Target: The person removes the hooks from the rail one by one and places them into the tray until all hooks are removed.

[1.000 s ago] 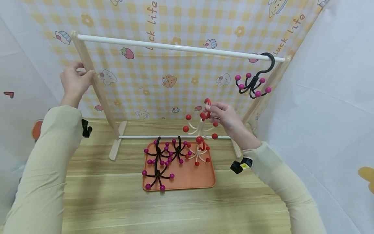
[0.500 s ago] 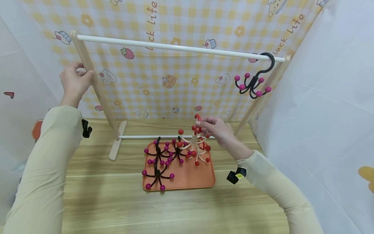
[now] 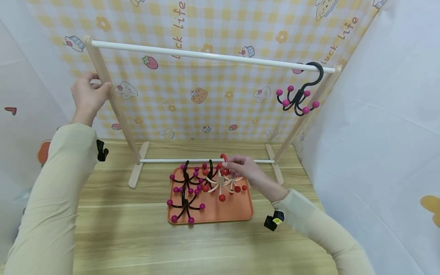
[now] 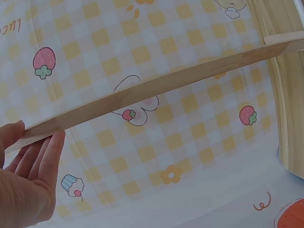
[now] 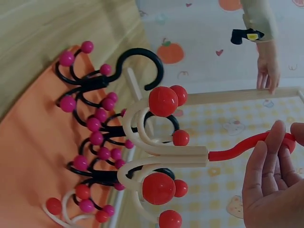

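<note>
My right hand (image 3: 242,170) pinches the red hook of a cream hanger with red ball tips (image 5: 180,156). The hanger hangs over the orange tray (image 3: 220,212); whether it touches the tray I cannot tell. Behind it, partly hidden, lies a second cream-and-red hanger (image 3: 244,188). Several black hangers with magenta balls (image 3: 186,203) lie in the tray's left part. With thumb and fingers, my left hand (image 3: 90,93) grips the left wooden post (image 4: 142,95) of a rack. Another black hanger (image 3: 300,95) hangs from the right end of the rack's white top rail (image 3: 206,55).
The rack's lower white rail (image 3: 158,160) runs just behind the tray. The right post's wooden foot (image 3: 275,164) stands to the right of the tray. A yellow checked cloth (image 3: 192,114) hangs behind the rack, and bare wooden tabletop (image 3: 137,236) lies in front.
My right hand has moved down and left with the cream-and-red hanger, from near the lower rail to over the tray. The left hand has stayed on the post.
</note>
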Tool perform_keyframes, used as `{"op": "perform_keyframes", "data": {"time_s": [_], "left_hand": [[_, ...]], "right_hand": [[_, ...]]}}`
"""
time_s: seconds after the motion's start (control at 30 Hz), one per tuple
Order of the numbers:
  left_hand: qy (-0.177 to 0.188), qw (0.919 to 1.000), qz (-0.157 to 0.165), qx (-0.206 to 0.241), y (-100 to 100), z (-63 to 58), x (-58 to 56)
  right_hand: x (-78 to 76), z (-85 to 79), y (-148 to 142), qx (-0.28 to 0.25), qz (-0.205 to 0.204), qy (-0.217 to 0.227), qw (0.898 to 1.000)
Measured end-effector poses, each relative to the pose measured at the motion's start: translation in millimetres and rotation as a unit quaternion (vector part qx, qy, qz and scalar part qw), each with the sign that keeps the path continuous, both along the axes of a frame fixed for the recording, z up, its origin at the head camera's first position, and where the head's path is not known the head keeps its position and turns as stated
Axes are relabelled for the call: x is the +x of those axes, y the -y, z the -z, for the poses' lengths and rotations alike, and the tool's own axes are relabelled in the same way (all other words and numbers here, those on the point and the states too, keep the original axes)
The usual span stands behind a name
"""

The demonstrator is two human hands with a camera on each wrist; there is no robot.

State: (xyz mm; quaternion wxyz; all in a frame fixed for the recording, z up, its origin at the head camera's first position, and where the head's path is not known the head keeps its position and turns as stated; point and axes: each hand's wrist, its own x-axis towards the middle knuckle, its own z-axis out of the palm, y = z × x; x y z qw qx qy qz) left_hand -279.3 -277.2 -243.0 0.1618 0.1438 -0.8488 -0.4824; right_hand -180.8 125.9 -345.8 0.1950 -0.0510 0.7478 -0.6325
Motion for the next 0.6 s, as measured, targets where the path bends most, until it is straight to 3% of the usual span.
{"op": "perform_keyframes", "data": {"time_s": [0.3,0.6], "left_hand": [[0.001,0.9999,-0.001,-0.014,0.8,1.0,-1.3],[0.003,0.9999,-0.001,-0.011,1.9,1.0,-2.0]], "right_hand": [[11.6,33.3,3.0,0.005,-0.008,0.029,1.0],[15.7,59.5,3.3,0.019,-0.007,0.015,1.0]]}}
